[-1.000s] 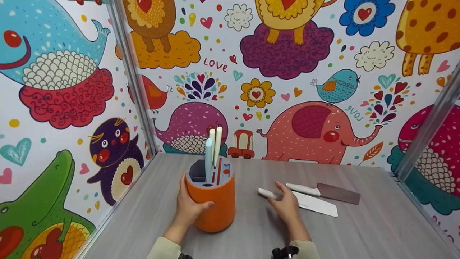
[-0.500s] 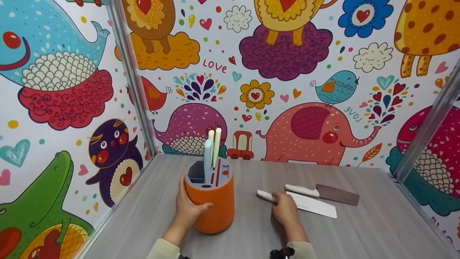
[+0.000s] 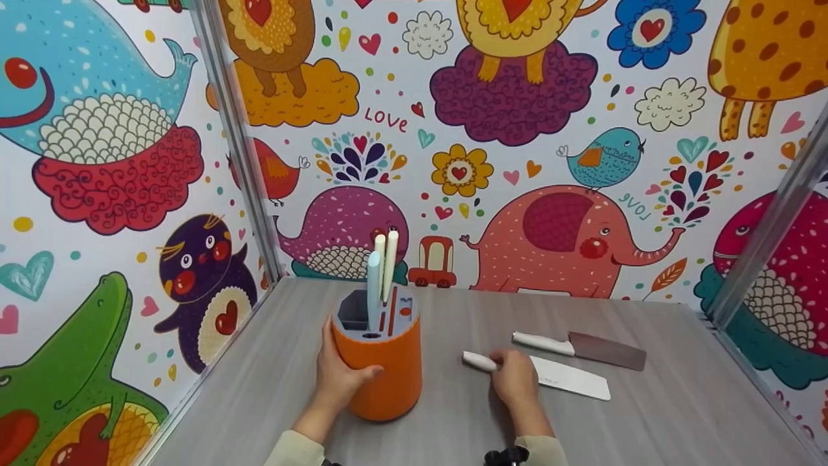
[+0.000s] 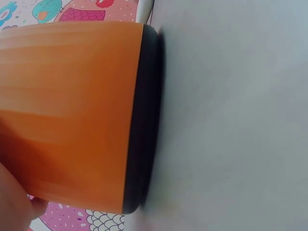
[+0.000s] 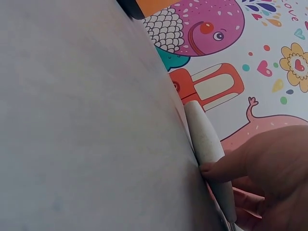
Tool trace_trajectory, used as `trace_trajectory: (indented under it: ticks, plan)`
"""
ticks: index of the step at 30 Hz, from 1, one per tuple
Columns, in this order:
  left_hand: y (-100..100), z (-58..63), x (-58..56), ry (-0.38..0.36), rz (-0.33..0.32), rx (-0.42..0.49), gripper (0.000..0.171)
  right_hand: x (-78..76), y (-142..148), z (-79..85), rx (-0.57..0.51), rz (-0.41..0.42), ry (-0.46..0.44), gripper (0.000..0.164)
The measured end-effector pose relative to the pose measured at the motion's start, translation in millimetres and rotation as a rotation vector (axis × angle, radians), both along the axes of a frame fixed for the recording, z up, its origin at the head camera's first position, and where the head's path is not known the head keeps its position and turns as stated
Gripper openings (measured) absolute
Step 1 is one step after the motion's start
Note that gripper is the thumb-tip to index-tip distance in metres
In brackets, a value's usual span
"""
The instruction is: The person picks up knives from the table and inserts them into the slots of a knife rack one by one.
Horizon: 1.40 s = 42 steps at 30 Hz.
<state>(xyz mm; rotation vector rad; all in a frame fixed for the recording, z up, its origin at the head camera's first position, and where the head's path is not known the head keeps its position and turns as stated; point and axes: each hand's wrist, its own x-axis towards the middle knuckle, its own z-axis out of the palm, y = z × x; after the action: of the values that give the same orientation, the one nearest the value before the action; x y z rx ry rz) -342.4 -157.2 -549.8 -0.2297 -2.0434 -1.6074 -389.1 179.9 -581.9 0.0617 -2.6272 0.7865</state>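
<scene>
My left hand (image 3: 336, 378) grips the left side of an orange knife block (image 3: 391, 372), thumb across its front. The block stands upright, with a grey slotted top. Two cream handles (image 3: 391, 259) and a pale blue one (image 3: 373, 281) stick up from it. With its thumb and fingers, my right hand (image 3: 516, 378) pinches the white handle of a cleaver (image 3: 576, 380) lying low over the table. Its handle (image 5: 204, 134) shows beside the thumb in the right wrist view; the hand hides where blade and handle meet.
Behind the held cleaver lies a second cleaver (image 3: 608, 351), white-handled with a brownish blade. The grey table (image 3: 673, 421) is bounded by printed panels, with metal posts (image 3: 249, 149) at the corners. In the left wrist view, the block's dark base (image 4: 144, 115) meets the table.
My right hand came down onto the cleaver's handle and its fingers closed round it. The cleaver shifted slightly toward me. My left hand and the knife block stayed in place.
</scene>
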Motion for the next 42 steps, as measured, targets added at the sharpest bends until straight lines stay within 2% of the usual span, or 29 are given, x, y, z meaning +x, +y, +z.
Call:
trace_trajectory:
  ticks: [7, 17, 28, 33, 37, 42]
  plan:
    - [1, -1.2, 0.2, -0.028, -0.005, 0.007, 0.121, 2.2, 4, 4.2, 0.024, -0.019, -0.043, 0.02]
    - [-1, -2.4, 2.0, 0.01, -0.023, 0.028, 0.123, 7.0, 9, 33.1, -0.048, 0.019, 0.004, 0.021]
    - [-1, -2.4, -0.7, 0.025, -0.015, 0.017, 0.123, 17.1, 11, 73.3, -0.227, 0.005, -0.029, 0.02]
    - [-2, 0.3, 0.4, 0.001, -0.004, 0.025, 0.121, 24.1, 8, 89.7, -0.323, 0.032, -0.033, 0.022]
    - [0, 1.3, -0.3, 0.009, -0.003, 0.026, 0.121, 29.1, 12, 104.9, -0.407, 0.059, -0.047, 0.026]
    - [1, 1.7, -1.5, 0.003, -0.001, 0.018, 0.122, 35.6, 18, 119.5, -0.568, 0.11, -0.082, 0.033]
